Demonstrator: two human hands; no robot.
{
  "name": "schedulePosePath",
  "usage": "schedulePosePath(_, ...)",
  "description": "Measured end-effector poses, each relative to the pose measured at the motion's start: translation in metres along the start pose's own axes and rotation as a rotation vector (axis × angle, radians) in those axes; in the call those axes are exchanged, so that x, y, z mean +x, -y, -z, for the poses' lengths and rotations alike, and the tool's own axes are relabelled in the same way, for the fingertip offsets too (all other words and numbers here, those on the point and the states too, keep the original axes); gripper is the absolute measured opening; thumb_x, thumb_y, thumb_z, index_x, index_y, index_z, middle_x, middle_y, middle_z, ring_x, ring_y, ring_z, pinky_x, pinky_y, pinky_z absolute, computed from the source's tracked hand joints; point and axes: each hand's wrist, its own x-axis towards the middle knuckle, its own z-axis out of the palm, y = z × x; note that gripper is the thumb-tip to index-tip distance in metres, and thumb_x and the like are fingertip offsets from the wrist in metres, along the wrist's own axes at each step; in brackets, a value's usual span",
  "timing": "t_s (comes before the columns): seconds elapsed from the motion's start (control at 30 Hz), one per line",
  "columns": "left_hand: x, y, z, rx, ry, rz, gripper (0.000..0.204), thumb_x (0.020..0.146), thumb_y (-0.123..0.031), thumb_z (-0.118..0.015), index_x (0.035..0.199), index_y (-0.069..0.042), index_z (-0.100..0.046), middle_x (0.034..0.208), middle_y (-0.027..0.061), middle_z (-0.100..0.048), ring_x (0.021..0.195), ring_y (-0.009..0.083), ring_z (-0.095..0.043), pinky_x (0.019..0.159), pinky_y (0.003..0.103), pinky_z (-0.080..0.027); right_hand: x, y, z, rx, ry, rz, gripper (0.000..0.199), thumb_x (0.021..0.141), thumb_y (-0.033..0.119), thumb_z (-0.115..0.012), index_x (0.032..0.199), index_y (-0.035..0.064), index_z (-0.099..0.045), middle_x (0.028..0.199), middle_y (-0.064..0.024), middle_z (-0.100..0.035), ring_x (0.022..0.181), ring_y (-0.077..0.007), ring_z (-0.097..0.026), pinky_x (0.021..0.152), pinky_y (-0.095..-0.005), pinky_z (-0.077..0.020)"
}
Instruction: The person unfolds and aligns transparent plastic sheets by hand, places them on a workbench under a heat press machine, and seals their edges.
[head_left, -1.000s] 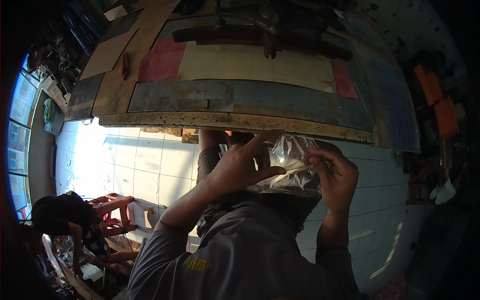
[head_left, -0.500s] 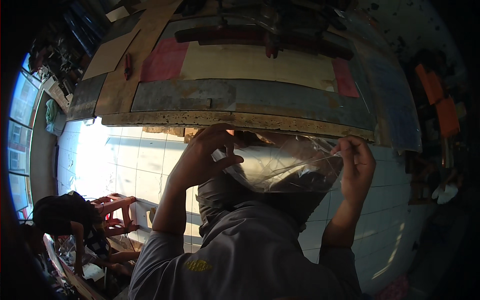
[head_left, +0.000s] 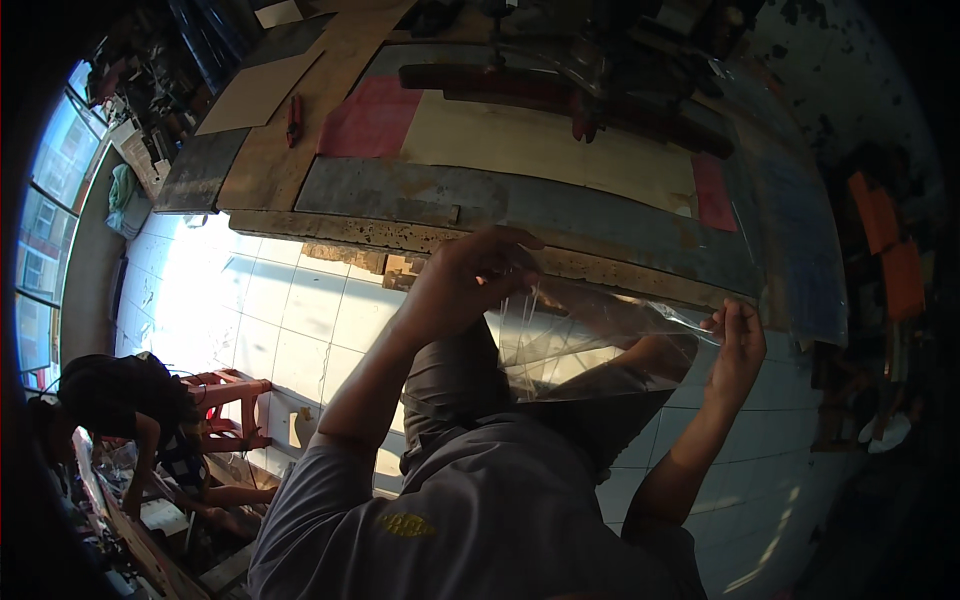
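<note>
A clear, glossy plastic sheet point(head_left: 600, 350) is stretched between my two hands over my lap, just below the workbench's front edge point(head_left: 400, 236). My left hand point(head_left: 475, 275) pinches its upper left part, where the film gathers into thin folds close to the bench edge. On the other side, my right hand point(head_left: 737, 335) has the upper right corner pinched between thumb and fingers. The sheet's lower edge hangs above my trousers, and light glints off its creases. My legs and the tiled floor show through it.
The bench carries a cream strip point(head_left: 540, 142) with pink end pieces point(head_left: 372, 118), a long dark red bar point(head_left: 480, 86) above it, and a slim red tool point(head_left: 294, 122). Lower left, another person point(head_left: 125, 400) bends beside a red stool point(head_left: 230, 405). Orange boxes point(head_left: 875, 215) stand right.
My left hand has moved right, toward the right hand, gathering the film's left side into folds. The right hand has shifted slightly right and down. The whole view has turned a little.
</note>
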Motion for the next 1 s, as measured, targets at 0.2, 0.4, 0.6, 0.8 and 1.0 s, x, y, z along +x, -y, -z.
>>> schedulePosePath(0.2, -0.008, 0.013, -0.018, 0.026, -0.094, -0.089, 0.032, 0.096, -0.005, -0.075, 0.126, -0.002, -0.062, 0.106, 0.0083, -0.076, 0.101, 0.0159, -0.075, 0.086, 0.03, -0.06, 0.003, -0.011, 0.012, 0.055, -0.013, -0.009, 0.023, 0.105, 0.022, -0.068, 0.108, -0.0005, -0.069, 0.087, -0.0038, -0.064, 0.076, -0.0142, -0.065, 0.074, -0.0316, -0.0556)
schedulePosePath(0.4, -0.02, 0.017, -0.031, -0.102, -0.179, -0.063, 0.036, 0.099, -0.005, -0.07, 0.131, -0.002, -0.055, 0.107, 0.0083, -0.077, 0.099, 0.0154, -0.076, 0.085, 0.028, -0.059, 0.0, -0.005, 0.012, 0.032, 0.082, -0.031, 0.028, 0.105, 0.026, -0.067, 0.115, -0.0006, -0.068, 0.093, -0.0059, -0.066, 0.08, -0.0136, -0.066, 0.08, -0.0338, -0.0558)
schedulePosePath(0.6, -0.013, -0.017, -0.035, -0.175, -0.051, -0.123, 0.039, 0.102, 0.006, -0.06, 0.138, -0.002, -0.05, 0.111, 0.0129, -0.074, 0.102, 0.0183, -0.073, 0.088, 0.033, -0.059, -0.011, 0.053, -0.022, -0.807, 0.296, 0.715, 0.048, 0.102, 0.034, -0.069, 0.139, 0.0037, -0.062, 0.121, -0.0102, -0.073, 0.107, -0.0254, -0.071, 0.098, -0.0358, -0.0523)
schedulePosePath(0.8, -0.003, -0.056, -0.042, -0.076, 0.086, -0.166, 0.049, 0.101, 0.009, -0.057, 0.147, -0.003, -0.046, 0.113, 0.0129, -0.075, 0.109, 0.021, -0.073, 0.093, 0.033, -0.058, -0.02, 0.053, -0.074, -0.497, 0.684, 0.453, 0.033, 0.095, 0.033, -0.076, 0.117, 0.008, -0.077, 0.103, -0.0032, -0.079, 0.093, -0.0179, -0.076, 0.076, -0.0286, -0.0575)
schedulePosePath(1.0, -0.001, -0.049, -0.041, -0.192, 0.068, -0.097, 0.05, 0.102, 0.008, -0.055, 0.15, -0.002, -0.047, 0.113, 0.0133, -0.075, 0.109, 0.0214, -0.074, 0.095, 0.033, -0.058, -0.026, 0.056, -0.088, -0.263, 0.711, 0.182, 0.011, 0.101, 0.004, -0.065, 0.106, -0.0036, -0.071, 0.089, -0.0088, -0.076, 0.081, -0.0154, -0.073, 0.077, -0.028, -0.0563)
